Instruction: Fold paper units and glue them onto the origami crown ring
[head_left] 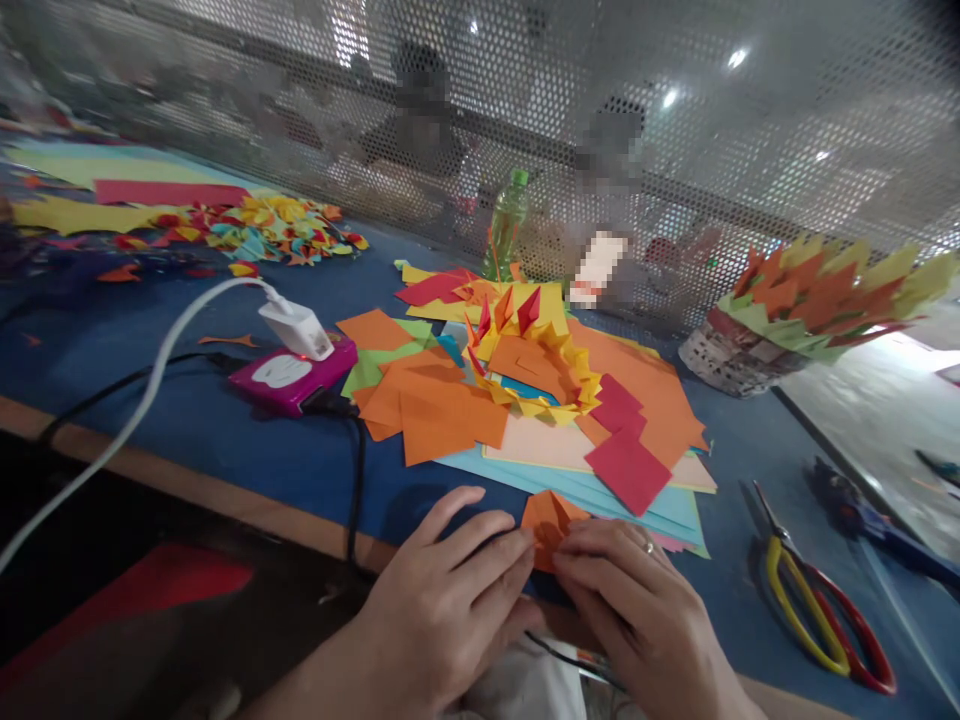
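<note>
Between my two hands, at the table's front edge, is a partly folded piece of orange paper. The fingertips of my left hand press on its left side, with the index finger lifted away. My right hand, wearing a ring, grips the paper's right side with bent fingers; the thumb is mostly hidden. Just beyond lie loose orange squares, red squares and a stack of light blue sheets. On top of them rests a ring of folded yellow and red paper points.
Scissors with yellow and red handles lie at right, near a hot-glue-gun-like blue tool. A paper-flower basket stands behind. A magenta power adapter with cables sits left. A green-capped bottle stands before the perforated metal screen.
</note>
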